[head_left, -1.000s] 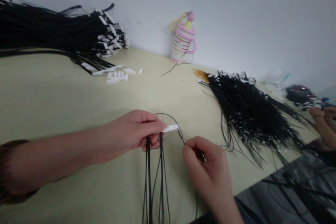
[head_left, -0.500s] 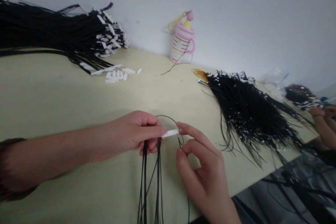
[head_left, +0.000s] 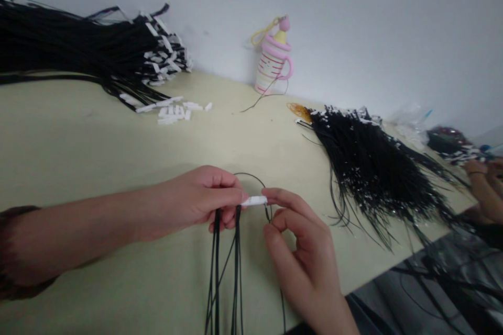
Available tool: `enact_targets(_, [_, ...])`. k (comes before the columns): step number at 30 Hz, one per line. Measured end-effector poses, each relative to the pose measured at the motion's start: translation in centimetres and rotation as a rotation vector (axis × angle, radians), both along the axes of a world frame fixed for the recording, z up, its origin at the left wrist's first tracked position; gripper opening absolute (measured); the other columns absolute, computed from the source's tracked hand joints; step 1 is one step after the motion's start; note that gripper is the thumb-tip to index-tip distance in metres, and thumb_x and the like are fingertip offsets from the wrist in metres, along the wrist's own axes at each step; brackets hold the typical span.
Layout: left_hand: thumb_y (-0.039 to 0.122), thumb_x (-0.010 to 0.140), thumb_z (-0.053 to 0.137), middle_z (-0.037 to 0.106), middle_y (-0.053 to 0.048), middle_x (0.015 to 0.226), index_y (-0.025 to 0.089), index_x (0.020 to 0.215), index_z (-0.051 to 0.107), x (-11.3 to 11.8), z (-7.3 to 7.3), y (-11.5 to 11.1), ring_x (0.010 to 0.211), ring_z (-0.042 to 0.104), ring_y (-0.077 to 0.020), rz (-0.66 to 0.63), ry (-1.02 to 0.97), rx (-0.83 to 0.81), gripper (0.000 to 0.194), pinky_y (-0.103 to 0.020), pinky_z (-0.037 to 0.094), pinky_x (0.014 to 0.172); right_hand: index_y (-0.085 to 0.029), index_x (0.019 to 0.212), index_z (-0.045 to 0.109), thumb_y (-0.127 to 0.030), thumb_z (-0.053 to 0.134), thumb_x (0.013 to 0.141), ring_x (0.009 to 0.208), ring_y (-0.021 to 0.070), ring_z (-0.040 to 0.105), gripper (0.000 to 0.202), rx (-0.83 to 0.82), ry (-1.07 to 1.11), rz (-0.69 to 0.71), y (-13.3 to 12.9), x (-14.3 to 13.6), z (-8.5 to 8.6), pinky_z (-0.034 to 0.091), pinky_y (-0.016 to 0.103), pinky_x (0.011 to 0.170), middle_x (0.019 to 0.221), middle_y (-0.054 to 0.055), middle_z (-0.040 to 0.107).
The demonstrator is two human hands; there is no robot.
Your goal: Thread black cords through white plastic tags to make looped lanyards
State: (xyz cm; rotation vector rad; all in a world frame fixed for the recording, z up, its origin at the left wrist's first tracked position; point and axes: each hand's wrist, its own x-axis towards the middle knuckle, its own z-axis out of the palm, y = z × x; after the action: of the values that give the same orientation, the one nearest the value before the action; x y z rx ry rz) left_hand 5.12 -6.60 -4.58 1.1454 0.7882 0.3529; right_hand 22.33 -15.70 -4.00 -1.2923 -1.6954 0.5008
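Observation:
A small white piece (head_left: 254, 201) is pinched between the thumb and fingers of my left hand (head_left: 216, 196), pointing right. Black cords (head_left: 237, 267) hang down from the same hand. My right hand (head_left: 304, 251) is at the right of the piece, its index fingertip touching the piece's right end. Its thumb and middle finger are pressed nearly together, with a thin black cord beside them. A loop of that cord (head_left: 251, 174) arches behind the white piece between both hands.
Black cords with white ends (head_left: 78, 42) lie at the back left near loose white pieces (head_left: 173, 113). A pink-and-white cup-shaped item (head_left: 271, 63) stands by the wall. Another black cord bundle (head_left: 373, 162) lies right. Another person's hands (head_left: 481, 172) are at the far right.
The white piece has levelled slightly. My right index fingertip has shifted a little down and left along its end, and the thin cord beside it has moved. My left hand is nearly still.

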Motion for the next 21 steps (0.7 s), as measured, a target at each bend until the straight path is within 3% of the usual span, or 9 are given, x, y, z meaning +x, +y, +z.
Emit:
enact_targets(7, [0.032, 0.081, 0.060, 0.056, 0.003, 0.054, 0.017, 0.064, 0.058, 0.05, 0.49, 0.04, 0.052, 0.051, -0.0089, 0.008, 0.026, 0.009, 0.023, -0.020, 0.036, 0.049, -0.018, 0.064, 0.054, -0.004, 0.052, 0.078, 0.100, 0.0136, 0.062, 0.020, -0.018, 0.024, 0.016, 0.08, 0.24, -0.07, 0.047, 0.024, 0.086, 0.108, 0.003, 0.065])
enact_targets(21, [0.029, 0.082, 0.059, 0.057, 0.004, 0.054, 0.017, 0.064, 0.059, 0.05, 0.16, 0.06, 0.053, 0.051, -0.0082, 0.015, 0.015, -0.011, 0.022, -0.020, 0.036, 0.049, -0.017, 0.064, 0.054, -0.004, 0.053, 0.077, 0.100, 0.0126, 0.061, 0.019, -0.037, 0.027, 0.021, 0.13, 0.13, -0.21, 0.046, 0.023, 0.087, 0.107, 0.002, 0.064])
